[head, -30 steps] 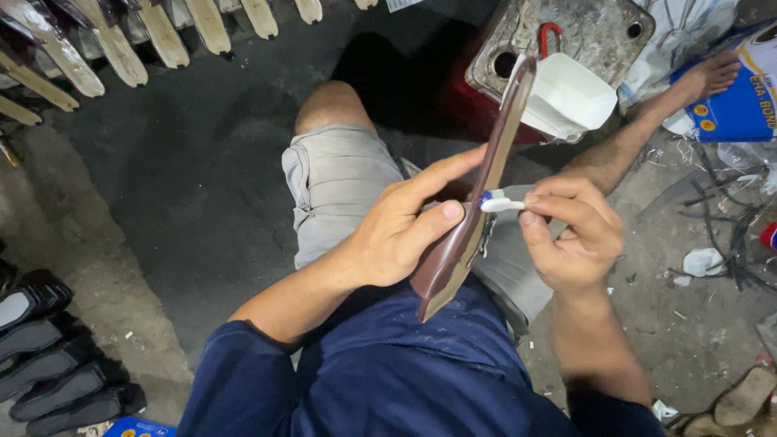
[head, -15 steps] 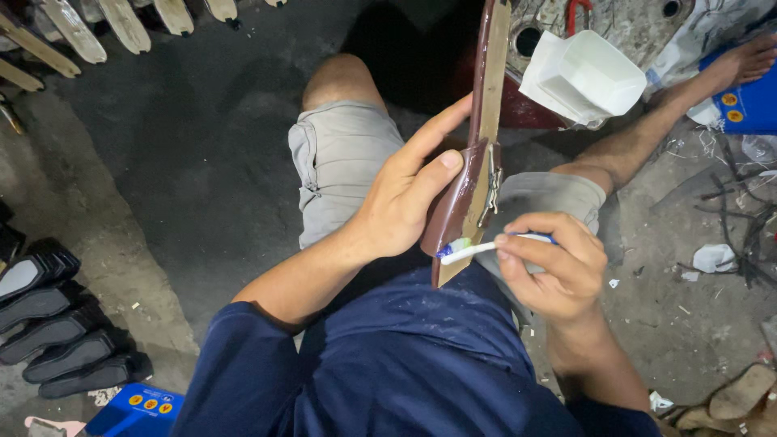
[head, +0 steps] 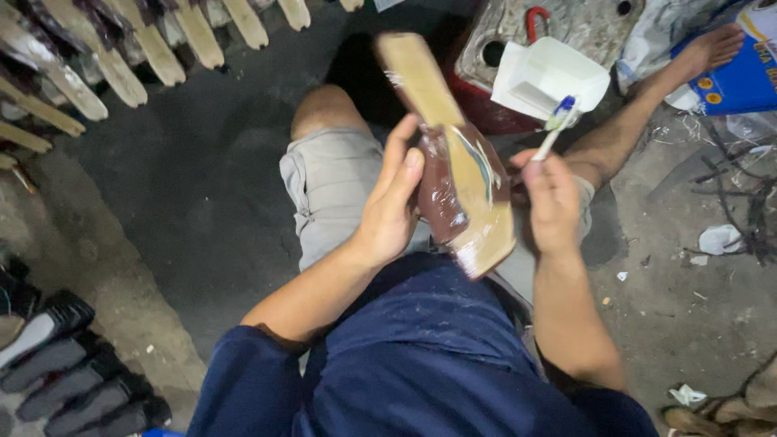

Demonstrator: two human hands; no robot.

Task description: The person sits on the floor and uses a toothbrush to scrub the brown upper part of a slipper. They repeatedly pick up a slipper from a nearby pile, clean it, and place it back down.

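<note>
The brown sandal (head: pixel 453 174), edge-on half a second ago, now shows its tan sole upward over the person's lap, gripped along its side by the left hand (head: pixel 392 202). The right hand (head: pixel 550 202) has lifted the small brush (head: pixel 558 121) clear of it, bristles raised beside the white tub (head: pixel 550 77), so brushing has paused.

Dim indoor scene, light falls from above and slightly in front, brightest on the white tub (head: pixel 550 77) and the forearms. Deep shadow under the knees and at the left edge. Glare on the glossy wrap of the shoe sole (head: pixel 453 174). Motion blur on the sole's top end; wide-angle stretch at corners.
</note>
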